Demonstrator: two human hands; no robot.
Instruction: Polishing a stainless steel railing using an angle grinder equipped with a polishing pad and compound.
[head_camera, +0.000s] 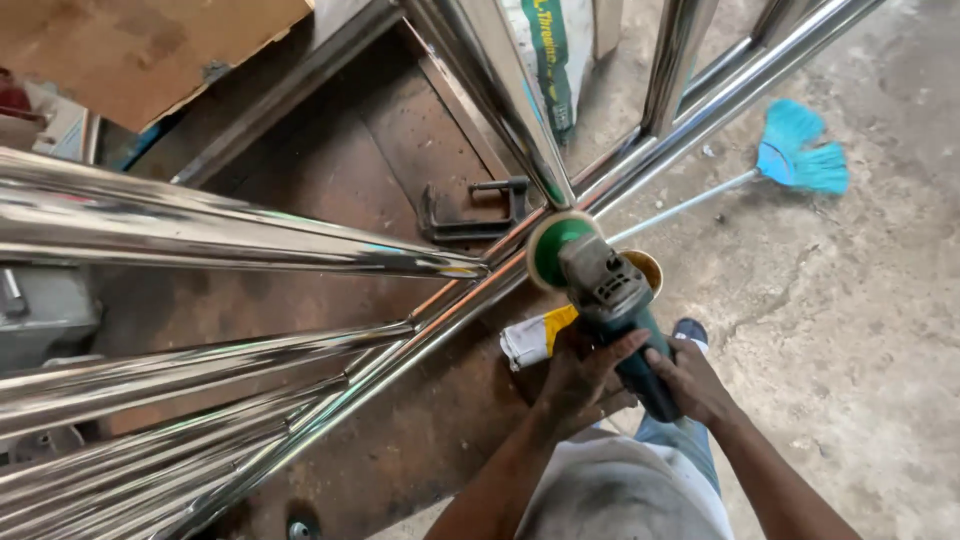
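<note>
Your two hands sit side by side on the angle grinder (612, 300), left hand (583, 372) just left of right hand (690, 382). The grinder's disc (556, 250) meets the steel tube frame (420, 330), which runs across the desk (330, 170). A clamp (470, 212) lies on the desk behind the frame. A broom (795, 155) lies on the floor (870, 330) to your right.

We hold both forearms up from the bottom of the view, bare and angled inward so that they meet. Our left hand (580, 372) sits forward, fingers curled and thumb stretched across toward the right. Our right hand (690, 382) sits just behind it (a little lower on the same grip), fingers wrapped tight, knuckles up. Both wrists are nearly straight.
</note>
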